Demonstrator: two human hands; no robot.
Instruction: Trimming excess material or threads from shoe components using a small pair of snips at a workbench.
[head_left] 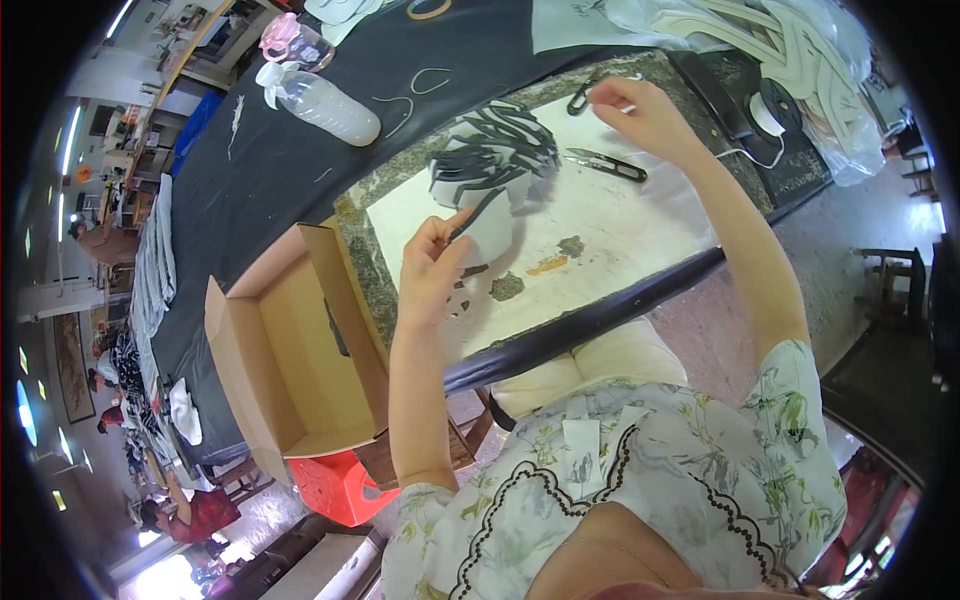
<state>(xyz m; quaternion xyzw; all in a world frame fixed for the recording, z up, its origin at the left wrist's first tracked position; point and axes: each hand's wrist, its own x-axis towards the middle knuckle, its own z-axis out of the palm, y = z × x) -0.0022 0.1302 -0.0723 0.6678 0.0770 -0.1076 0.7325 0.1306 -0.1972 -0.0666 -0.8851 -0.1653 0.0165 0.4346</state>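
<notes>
- Left hand [432, 262]: grip closed on one end of a dark strip [480, 214], pinched between thumb and fingers.
- Strip sits over the near side of the strip pile [495, 145], above the white sheet [620, 235] on the worktop [250, 180].
- Strip long axis diagonal: held end lower left, free end points upper right, away from the body.
- Right hand [632, 112]: raised at the sheet's far right, fingers curled beside a black loop [577, 103]; can't tell if grip is holding it.
- Thread snips [607, 165] between pile and right forearm, blades pointing left at the pile, handle right.
- Open carton [315, 350] left of left forearm.
</notes>
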